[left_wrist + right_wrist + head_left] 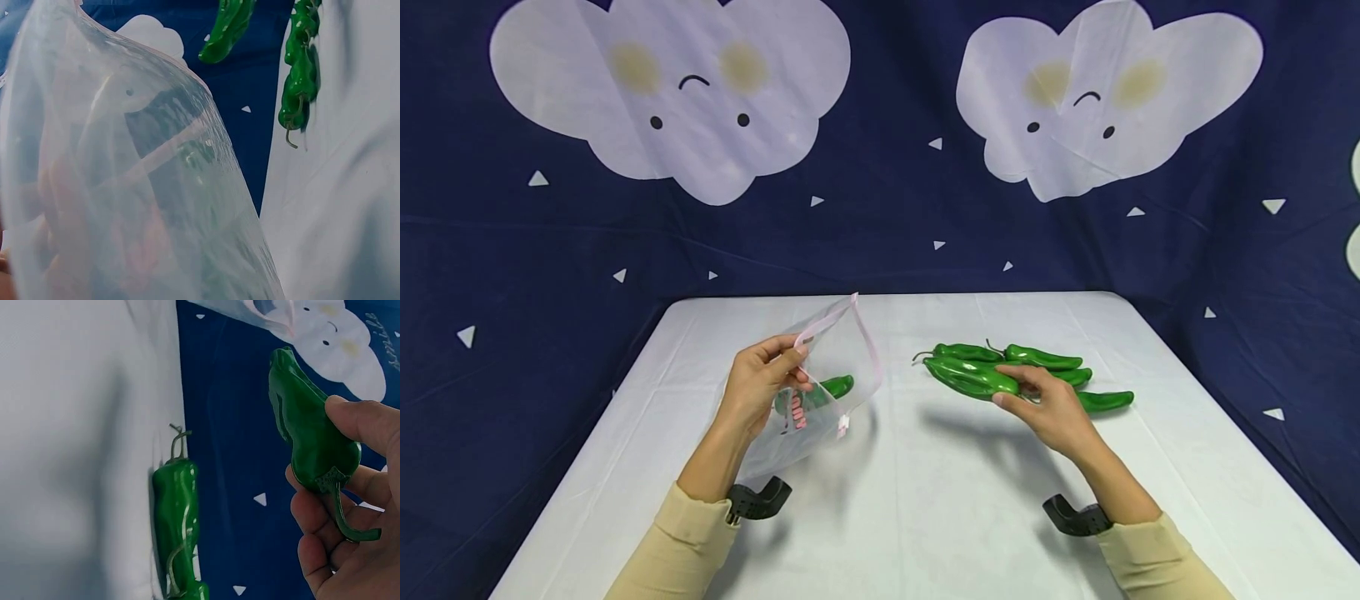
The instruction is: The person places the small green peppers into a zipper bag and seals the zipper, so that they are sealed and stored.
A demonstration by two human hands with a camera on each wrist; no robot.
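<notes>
"Start at the right hand [1052, 408]. What is it doing?"

"Its thumb and fingers pinch a green pepper [966, 377], right of centre in the head view. The right wrist view puts that pepper at upper right, stem toward the palm, raised above the table."

"And the left hand [763, 379]?"

"Thumb and fingers grip the edge of a clear plastic bag [786, 450], left of centre in the head view. Its mouth gapes to the right, trimmed with a pink strip [870, 342]; a small white tab [844, 422] sits at the strip's lower end."

"Anything inside?"

"At least one bagged pepper [838, 386], also green, showing through the plastic beside some pink print [798, 412]. How many there are altogether I cannot tell."

"What lies just beyond the right hand?"

"Several loose peppers [1043, 358], grouped on the white table [917, 517], behind the hand and to its right in the head view. The held one partly overlaps them there."

"Further out?"

"Black devices [760, 498] on both wrists, pale sleeves [673, 542] at the bottom, and a navy backdrop [887, 208] with two clouds [700, 92] across the top."
</notes>
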